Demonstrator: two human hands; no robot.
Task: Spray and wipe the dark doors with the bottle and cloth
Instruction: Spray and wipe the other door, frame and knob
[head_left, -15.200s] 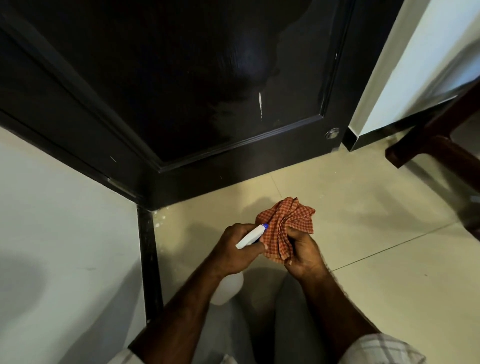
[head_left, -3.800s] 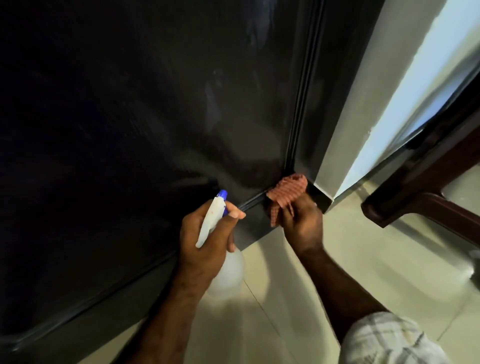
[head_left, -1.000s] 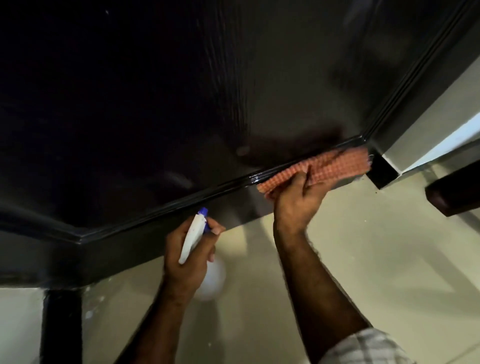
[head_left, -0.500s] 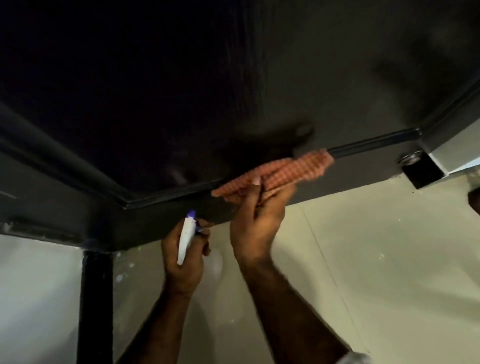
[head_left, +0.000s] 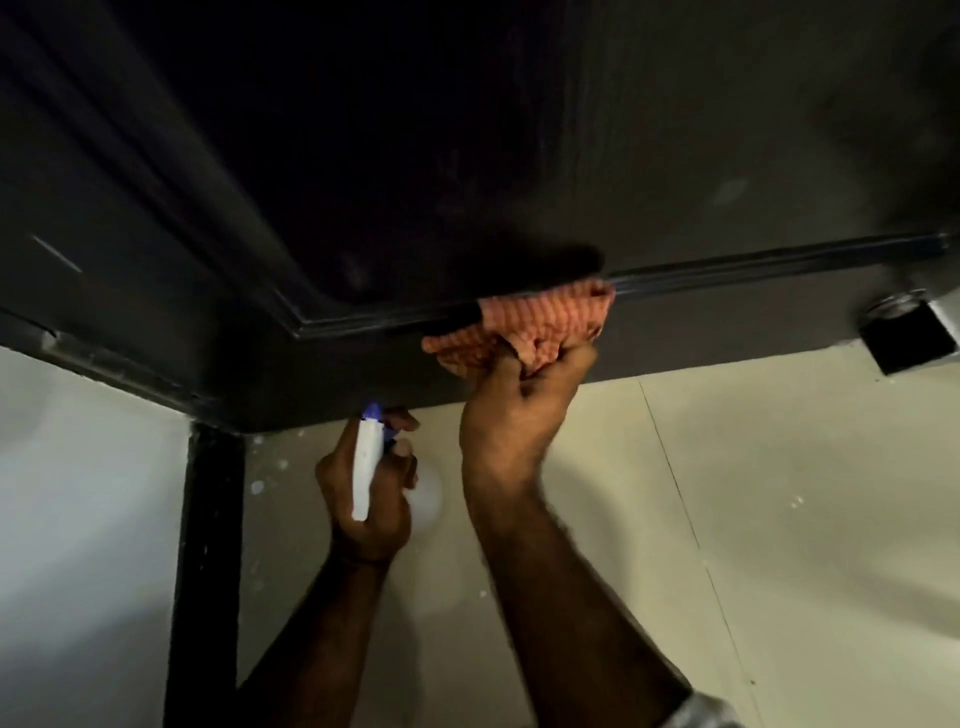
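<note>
right hand (head_left: 519, 410) raised, pressing cloth (head_left: 540, 325) on door (head_left: 675, 156), left hand (head_left: 366, 499) gripping bottle (head_left: 366, 467)

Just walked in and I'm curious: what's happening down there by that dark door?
A person is cleaning the bottom of the dark door. The right hand grips a bunched orange checked cloth and presses it against the raised moulding low on the door. The left hand holds a white spray bottle with a blue nozzle just below, above the pale tiled floor, not spraying as far as one can tell.
</note>
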